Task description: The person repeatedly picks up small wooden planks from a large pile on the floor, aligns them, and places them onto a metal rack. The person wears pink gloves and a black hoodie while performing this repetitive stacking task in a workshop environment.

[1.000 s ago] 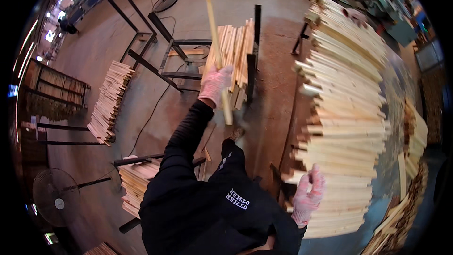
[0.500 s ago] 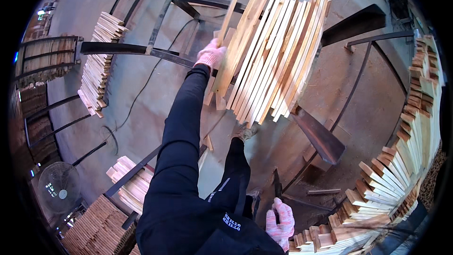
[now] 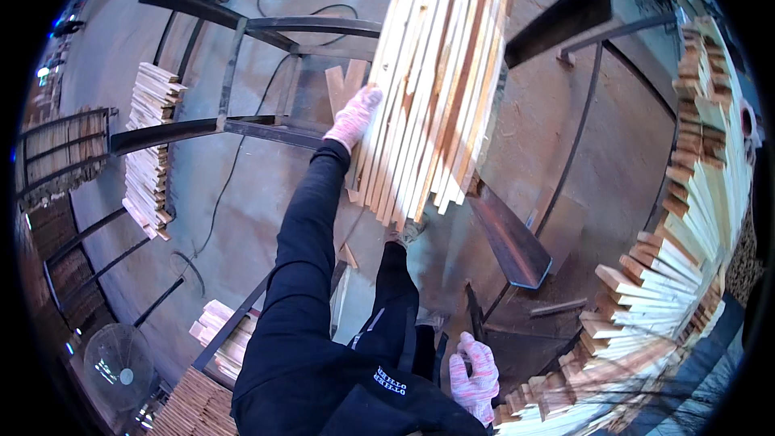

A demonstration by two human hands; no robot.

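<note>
A row of pale wooden slats (image 3: 436, 97), standing on edge side by side, rests on a dark metal frame ahead of me. My left hand (image 3: 355, 117), in a pink-and-white knitted glove, is closed at the row's left side and grips the outermost slat; its thumb is hidden. Just beyond this hand, two short boards (image 3: 345, 85) lean at a lower level. My right hand (image 3: 475, 375), gloved alike, hangs low near my body with loosely bent fingers and nothing visible in it. A dark metal bar (image 3: 474, 311) lies just past its fingertips.
Angled metal arms (image 3: 517, 238) jut out right of the slats. A long curved stack of slats (image 3: 662, 274) fills the right side. Frame rails (image 3: 274, 131) and another slat pile (image 3: 149, 149) are at left. A round fan (image 3: 119, 367) stands lower left.
The loose slat and wide board at the row's left now stand against the others. My left hand has moved against the row's side. The view has shifted; my right hand stays low.
</note>
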